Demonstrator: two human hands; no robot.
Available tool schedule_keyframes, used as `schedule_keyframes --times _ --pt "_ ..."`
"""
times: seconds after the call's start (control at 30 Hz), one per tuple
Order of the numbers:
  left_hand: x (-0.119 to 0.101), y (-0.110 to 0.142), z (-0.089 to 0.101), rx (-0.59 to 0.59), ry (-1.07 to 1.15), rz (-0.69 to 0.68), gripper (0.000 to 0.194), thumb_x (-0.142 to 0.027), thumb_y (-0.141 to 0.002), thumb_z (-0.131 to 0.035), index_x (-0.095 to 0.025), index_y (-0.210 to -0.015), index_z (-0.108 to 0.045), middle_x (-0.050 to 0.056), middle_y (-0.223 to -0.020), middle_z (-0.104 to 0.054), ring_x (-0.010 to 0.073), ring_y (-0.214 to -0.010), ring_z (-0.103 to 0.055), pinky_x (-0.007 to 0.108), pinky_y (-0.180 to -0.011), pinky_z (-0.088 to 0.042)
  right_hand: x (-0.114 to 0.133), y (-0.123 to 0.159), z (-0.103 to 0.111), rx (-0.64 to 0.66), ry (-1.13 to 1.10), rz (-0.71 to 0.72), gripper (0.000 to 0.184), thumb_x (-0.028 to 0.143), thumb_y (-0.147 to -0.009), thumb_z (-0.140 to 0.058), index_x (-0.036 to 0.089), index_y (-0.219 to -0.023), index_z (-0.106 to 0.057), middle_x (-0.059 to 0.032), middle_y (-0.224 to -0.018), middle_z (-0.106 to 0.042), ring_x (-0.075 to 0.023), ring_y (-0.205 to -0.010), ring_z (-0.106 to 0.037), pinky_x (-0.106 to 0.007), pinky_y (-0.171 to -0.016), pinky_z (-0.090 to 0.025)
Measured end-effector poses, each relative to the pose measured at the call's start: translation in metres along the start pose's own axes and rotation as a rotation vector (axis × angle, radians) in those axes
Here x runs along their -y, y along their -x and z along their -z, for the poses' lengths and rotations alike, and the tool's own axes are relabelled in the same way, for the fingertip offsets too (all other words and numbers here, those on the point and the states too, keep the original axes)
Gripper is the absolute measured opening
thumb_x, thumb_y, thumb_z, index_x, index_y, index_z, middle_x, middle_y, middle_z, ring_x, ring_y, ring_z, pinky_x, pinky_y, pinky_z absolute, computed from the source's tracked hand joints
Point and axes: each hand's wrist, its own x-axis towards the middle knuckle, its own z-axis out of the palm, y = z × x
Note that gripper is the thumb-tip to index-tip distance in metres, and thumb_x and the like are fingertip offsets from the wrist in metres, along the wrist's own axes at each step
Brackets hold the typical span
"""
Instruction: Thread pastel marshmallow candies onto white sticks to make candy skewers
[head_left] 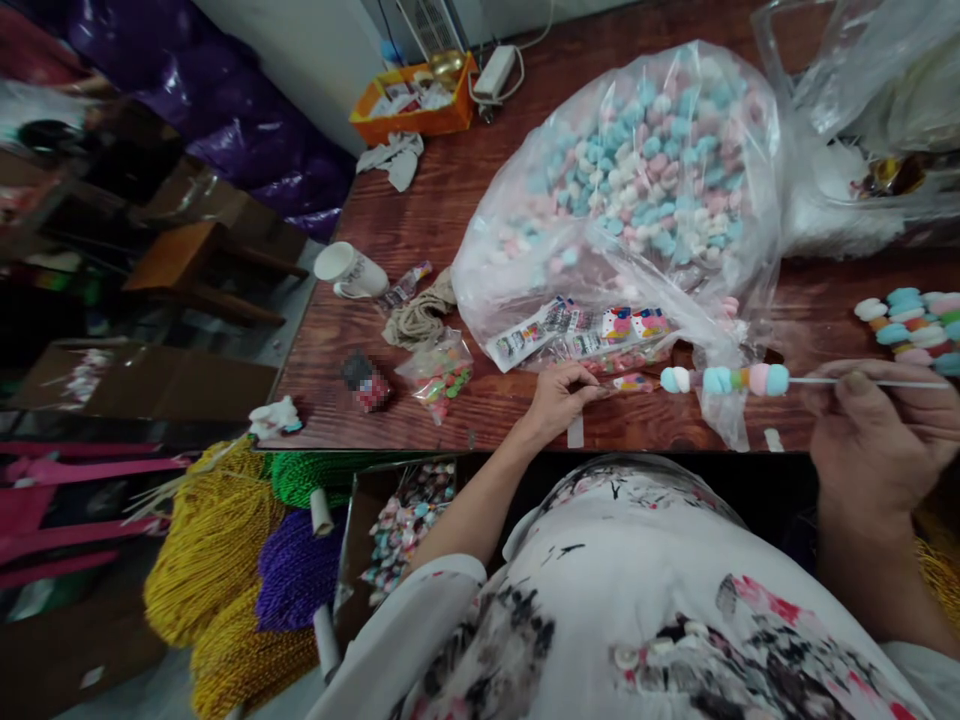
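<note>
My right hand (pixel 877 430) is closed around a white stick (pixel 814 380), held level above the table's front edge. Threaded on the stick's left part are marshmallows (pixel 718 380) in blue, white and pink, with small orange and green candies between some of them. My left hand (pixel 562 400) has its thumb and fingers pinched together at the left end of a clear printed plastic wrapper (pixel 636 382). That wrapper lies just left of the marshmallow skewer's tip. Behind it are more printed wrappers (pixel 581 330), partly under a large clear bag of marshmallows (pixel 637 170).
Finished marshmallow skewers (pixel 915 325) lie at the right. Leftward are a bag of gummy candies (pixel 442 372), a beige cloth bundle (pixel 420 315), a white mug (pixel 350 270) and an orange bin (pixel 412 110). Below the table's left edge sits a box of wrapped candies (pixel 405 520).
</note>
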Motion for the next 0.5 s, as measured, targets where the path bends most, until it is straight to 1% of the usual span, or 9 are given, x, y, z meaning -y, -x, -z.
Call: schedule_keyframes --times 0.07,0.13,0.2,0.27,0.37,0.43,0.5 --pt "-0.01 0.0 0.001 -0.004 0.048 0.03 0.02 -0.032 -0.073 -0.075 -0.016 -0.064 -0.066 -0.001 -0.065 -0.064 0.011 -0.065 -0.055 0.026 -0.068 -0.044 -0.003 0.004 -0.008 0.033 -0.048 0.023 0.008 0.018 -0.062 -0.076 0.016 -0.062 -0.068 -0.0023 -0.063 -0.065 -0.0158 -0.06 -0.061 -0.033 -0.059 -0.051" --pt "-0.018 0.001 0.001 0.006 0.087 0.039 0.018 -0.029 -0.073 -0.074 -0.016 -0.064 -0.065 -0.001 -0.064 -0.063 0.0105 -0.064 -0.054 0.025 -0.066 -0.043 -0.005 0.004 -0.008 0.069 -0.069 0.005 0.005 0.016 -0.063 -0.075 0.016 -0.066 -0.071 -0.0022 -0.064 -0.066 -0.0153 -0.06 -0.061 -0.032 -0.059 -0.052" --pt "-0.024 0.002 -0.002 0.01 0.129 0.072 0.019 -0.028 -0.071 -0.075 -0.015 -0.063 -0.064 -0.001 -0.063 -0.061 0.0094 -0.061 -0.051 0.024 -0.062 -0.041 -0.003 0.003 -0.005 0.073 -0.081 -0.005 0.005 0.015 -0.062 -0.075 0.016 -0.065 -0.071 -0.0022 -0.064 -0.067 -0.0156 -0.06 -0.061 -0.032 -0.058 -0.052" --pt "-0.026 0.003 -0.008 0.013 0.186 0.139 0.02 -0.029 -0.069 -0.076 -0.015 -0.063 -0.063 -0.002 -0.06 -0.058 0.0081 -0.057 -0.048 0.022 -0.057 -0.038 0.003 0.0 -0.001 0.039 -0.097 0.007 0.007 0.015 -0.06 -0.075 0.016 -0.062 -0.069 -0.0019 -0.062 -0.065 -0.016 -0.056 -0.06 -0.032 -0.054 -0.05" --pt "-0.025 0.005 -0.017 0.036 0.281 0.244 0.02 -0.029 -0.068 -0.075 -0.014 -0.065 -0.062 -0.004 -0.057 -0.055 0.0065 -0.052 -0.045 0.021 -0.052 -0.036 0.013 -0.003 0.005 -0.03 -0.105 0.04 0.01 0.015 -0.058 -0.074 0.018 -0.059 -0.065 -0.0001 -0.057 -0.063 -0.0144 -0.049 -0.054 -0.03 -0.045 -0.044" --pt "-0.024 0.006 -0.023 0.056 0.32 0.273 0.019 -0.027 -0.068 -0.074 -0.014 -0.066 -0.062 -0.004 -0.056 -0.056 0.0065 -0.051 -0.046 0.02 -0.051 -0.037 0.016 -0.004 0.008 -0.02 -0.1 0.043 0.009 0.016 -0.058 -0.073 0.018 -0.06 -0.065 0.0003 -0.056 -0.063 -0.0143 -0.046 -0.053 -0.029 -0.042 -0.041" --pt "-0.024 0.006 -0.028 0.07 0.332 0.272 0.017 -0.026 -0.068 -0.073 -0.013 -0.067 -0.062 -0.003 -0.057 -0.057 0.0068 -0.051 -0.047 0.02 -0.05 -0.037 0.015 -0.004 0.01 0.02 -0.086 0.04 0.007 0.017 -0.058 -0.072 0.019 -0.06 -0.066 0.0 -0.058 -0.064 -0.015 -0.047 -0.054 -0.029 -0.042 -0.04"
